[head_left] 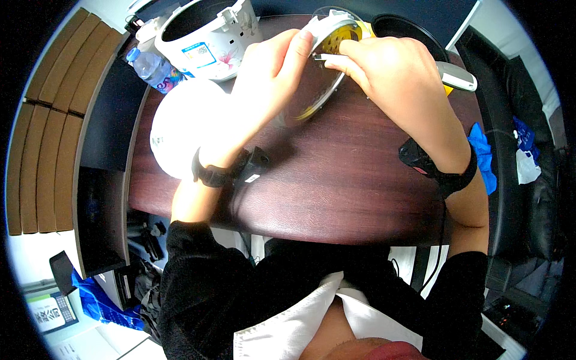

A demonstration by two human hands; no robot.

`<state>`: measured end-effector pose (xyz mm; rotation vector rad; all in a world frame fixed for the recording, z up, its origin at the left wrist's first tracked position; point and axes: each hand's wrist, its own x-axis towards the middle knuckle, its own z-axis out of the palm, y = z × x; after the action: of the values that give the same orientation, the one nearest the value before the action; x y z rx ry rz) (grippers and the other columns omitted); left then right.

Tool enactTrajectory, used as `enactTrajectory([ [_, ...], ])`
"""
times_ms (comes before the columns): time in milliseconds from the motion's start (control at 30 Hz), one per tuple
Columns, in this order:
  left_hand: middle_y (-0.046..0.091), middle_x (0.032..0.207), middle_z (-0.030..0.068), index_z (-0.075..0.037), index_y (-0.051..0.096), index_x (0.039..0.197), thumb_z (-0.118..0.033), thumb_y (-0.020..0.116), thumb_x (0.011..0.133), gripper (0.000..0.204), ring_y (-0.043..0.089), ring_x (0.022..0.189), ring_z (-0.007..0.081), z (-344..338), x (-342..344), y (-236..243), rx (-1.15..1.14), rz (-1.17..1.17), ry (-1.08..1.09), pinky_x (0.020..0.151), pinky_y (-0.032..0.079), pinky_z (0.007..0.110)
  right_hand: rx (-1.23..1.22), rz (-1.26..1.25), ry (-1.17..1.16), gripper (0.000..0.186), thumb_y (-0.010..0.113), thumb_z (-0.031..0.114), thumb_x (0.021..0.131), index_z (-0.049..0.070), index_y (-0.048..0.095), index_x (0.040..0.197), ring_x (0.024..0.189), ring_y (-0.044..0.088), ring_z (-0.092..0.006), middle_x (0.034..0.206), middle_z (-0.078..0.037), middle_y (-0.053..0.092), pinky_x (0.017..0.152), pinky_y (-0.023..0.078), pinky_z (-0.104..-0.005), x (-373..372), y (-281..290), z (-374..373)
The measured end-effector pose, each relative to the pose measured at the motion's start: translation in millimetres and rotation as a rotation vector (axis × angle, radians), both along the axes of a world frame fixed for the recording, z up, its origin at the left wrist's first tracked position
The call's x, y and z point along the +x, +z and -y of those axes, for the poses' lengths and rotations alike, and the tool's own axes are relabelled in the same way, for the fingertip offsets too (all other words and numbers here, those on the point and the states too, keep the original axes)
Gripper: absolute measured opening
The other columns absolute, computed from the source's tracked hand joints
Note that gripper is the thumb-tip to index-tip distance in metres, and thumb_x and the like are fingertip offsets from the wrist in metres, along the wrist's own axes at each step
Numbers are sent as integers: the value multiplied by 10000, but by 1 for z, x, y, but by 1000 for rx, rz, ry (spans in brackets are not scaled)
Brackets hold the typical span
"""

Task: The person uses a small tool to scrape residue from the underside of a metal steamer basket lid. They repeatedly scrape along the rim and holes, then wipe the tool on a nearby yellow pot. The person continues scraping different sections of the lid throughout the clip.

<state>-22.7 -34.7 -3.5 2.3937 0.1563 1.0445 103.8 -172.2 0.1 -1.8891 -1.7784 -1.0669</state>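
Observation:
My left hand (276,63) grips the upper left rim of a round lid-like part (330,90) with a pale rim and a clear edge. The part is tilted up over the far half of the table, and yellow with dark holes shows on its inner side. My right hand (393,66) is closed at its right side, fingers pinched. A small pale piece with a dark edge (318,57) sticks out by the right thumb; its kind cannot be made out. Left of my left hand stands a white cooker body (231,57) with a flower print and a blue-and-white label.
A round white overexposed object (180,129) lies on the dark wood table (336,198), beside a blue-capped plastic bottle (153,69). A black round pan (411,29) and a grey-white handle-shaped thing (459,77) are at the far right. Blue cloth (483,159) hangs at the right edge.

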Motion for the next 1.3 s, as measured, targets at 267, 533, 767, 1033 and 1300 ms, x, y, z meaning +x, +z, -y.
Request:
enactTrajectory([
  [267, 579, 632, 178, 3, 611, 932, -291, 444, 963, 339, 591, 564, 300, -4, 7, -7, -60, 49, -75, 533, 433, 367, -335, -1965, 404, 420, 446, 396, 960, 78, 507, 693, 383, 294, -25, 476, 67, 334, 361, 265, -211, -14, -21, 9],
  [533, 569, 611, 160, 2, 608, 929, -279, 446, 965, 326, 582, 540, 283, -7, 6, -5, -116, -39, -97, 510, 425, 351, -313, -2197, 597, 428, 430, 451, 957, 109, 461, 701, 377, 222, -8, 495, 98, 284, 352, 163, -182, -26, -33, -2],
  [767, 570, 614, 164, 1, 606, 931, -272, 454, 962, 314, 586, 546, 297, -5, 7, -7, -111, 15, -111, 512, 427, 351, -282, -2217, 625, 426, 432, 450, 957, 120, 451, 688, 379, 230, -10, 498, 95, 288, 350, 171, -185, -26, -37, -5],
  [1033, 577, 628, 183, 3, 599, 890, -254, 460, 956, 300, 600, 583, 344, -7, 7, -4, -116, -63, -105, 524, 439, 380, -245, -1928, 359, 447, 423, 428, 965, 115, 448, 647, 390, 266, -28, 510, 87, 327, 350, 213, -208, -29, -28, -6],
  [1300, 578, 623, 198, 7, 602, 872, -265, 459, 953, 317, 604, 596, 363, -8, 7, -5, -83, -30, -78, 525, 448, 388, 2, -605, 103, 320, 543, 290, 899, 53, 591, 689, 503, 581, -288, 575, -153, 571, 477, 466, -380, -16, -31, -13],
])
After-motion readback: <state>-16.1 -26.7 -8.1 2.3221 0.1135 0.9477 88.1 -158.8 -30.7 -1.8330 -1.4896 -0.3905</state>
